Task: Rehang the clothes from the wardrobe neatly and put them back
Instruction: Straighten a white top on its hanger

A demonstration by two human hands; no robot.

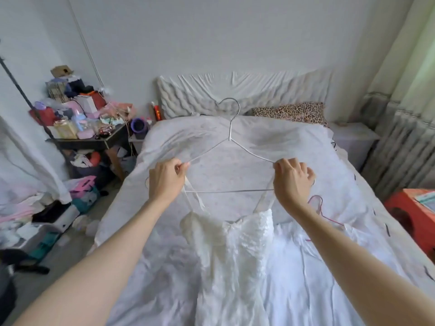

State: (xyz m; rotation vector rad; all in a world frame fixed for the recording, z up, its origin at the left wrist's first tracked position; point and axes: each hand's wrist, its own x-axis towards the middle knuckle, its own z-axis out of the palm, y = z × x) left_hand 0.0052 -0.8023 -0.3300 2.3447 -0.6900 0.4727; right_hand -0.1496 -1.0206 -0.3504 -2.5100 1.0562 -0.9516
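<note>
White dress [235,255] lies on the bed [341,267], straps looped over a white wire hanger [229,140]. Left hand [166,182] pinches the hanger's left shoulder, right hand [293,182] grips the right shoulder with a strap (both clamped). Farther back: leopard-print pillow [290,112], cluttered bench [94,140] at left

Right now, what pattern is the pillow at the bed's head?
Leopard print pillow, clearest in the head view.
</note>
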